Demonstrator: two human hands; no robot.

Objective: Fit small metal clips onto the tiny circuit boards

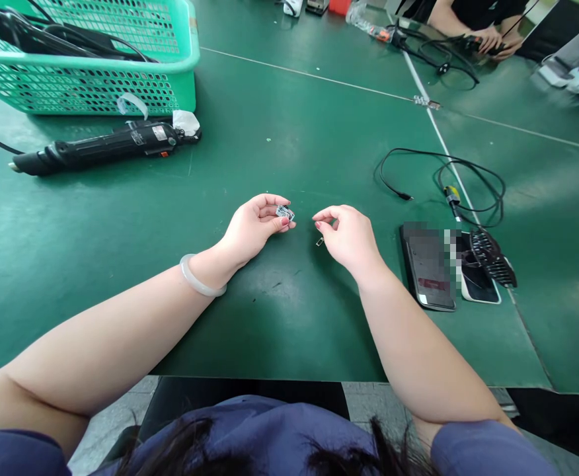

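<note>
Near the middle of the green table (289,152), my left hand (254,228) holds a small silvery metal part (285,213) between thumb and fingers. To its right, my right hand (349,238) has its thumb and index finger curved toward each other. A tiny metal frame-shaped piece (320,242) shows just below those fingertips; whether it is held or lies on the table cannot be made out. The two hands are a short distance apart.
A green basket (170,89) with black cables and a black power screwdriver (106,147) are at left. Right are a dark phone (428,271), a white-edged phone (482,294), a black hair clip (492,254) and a coiled cable (418,152). Another person's hands (495,43) are far back.
</note>
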